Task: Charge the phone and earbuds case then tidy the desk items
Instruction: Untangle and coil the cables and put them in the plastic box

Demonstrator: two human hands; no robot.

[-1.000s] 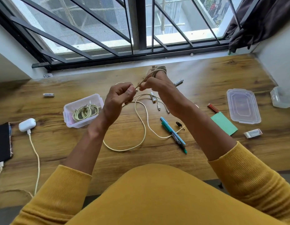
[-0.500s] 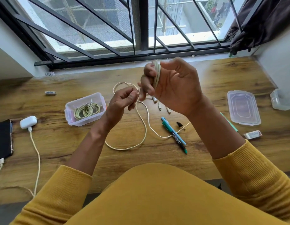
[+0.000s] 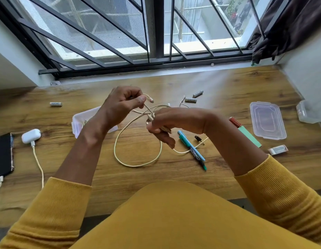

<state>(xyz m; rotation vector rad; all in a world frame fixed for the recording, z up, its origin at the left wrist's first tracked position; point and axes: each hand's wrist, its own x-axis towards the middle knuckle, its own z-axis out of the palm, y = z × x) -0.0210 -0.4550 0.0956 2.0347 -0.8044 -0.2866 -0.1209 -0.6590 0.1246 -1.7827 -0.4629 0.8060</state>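
Both hands are now sitting lower over the desk than half a second ago, our right hand (image 3: 175, 121) having dropped from its raised position and turned palm down. We are wearing mustard-yellow ribbed sleeves (image 3: 281, 191) nearest the camera. Our right fingers are clenching a coiled bundle of the cream braided charging cable (image 3: 138, 164), whose loose loop is trailing on the brown wood-grain desk (image 3: 228, 83) beneath. Our left hand (image 3: 120, 106) is pinching the cable near its plug end, between thumb and forefinger. Beside the loop, blue and green marker pens (image 3: 192, 150) are lying side by side. At far left, the black rectangular phone (image 3: 2, 155) and the white rounded earbuds case (image 3: 31, 136) are each lying plugged into a cable. Behind our left wrist, a clear plastic storage box (image 3: 78, 121) is standing partly hidden. To the right, its clear plastic lid (image 3: 268, 120) is lying flat, with a green sticky-note pad (image 3: 249, 136) just beside it. Farther back, small silver batteries (image 3: 191, 100) are lying near the window.
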